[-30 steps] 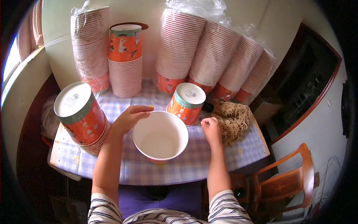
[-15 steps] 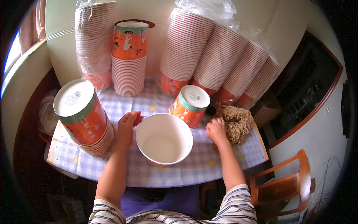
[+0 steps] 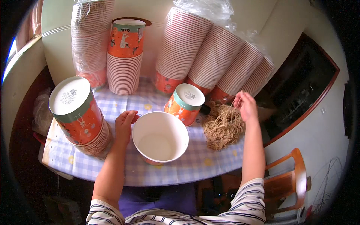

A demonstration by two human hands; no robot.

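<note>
One open tub (image 3: 160, 138) barely shows its outside.

Pale walls (image 3: 56, 52), curtain (image 3: 35, 22) beside bright window (image 3: 13, 47), dark red-framed panel (image 3: 300, 90), wooden chair (image 3: 288, 183), blue-checked tablecloth (image 3: 168, 174).

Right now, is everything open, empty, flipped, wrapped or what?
Round white-lined paper bucket: mouth up, empty.
Short orange and green paper bucket: upside down.
Orange and green paper stack, near left: upside down, nested.
Tall orange-topped paper stack: unwrapped, upside down, nested.
Tall pale paper stacks: nested, wrapped in clear plastic.
Tan stringy heap: tangled.
Left hand: loosely curled beside round bucket.
Right hand: fingers bent by the heap, hold unclear.
</note>
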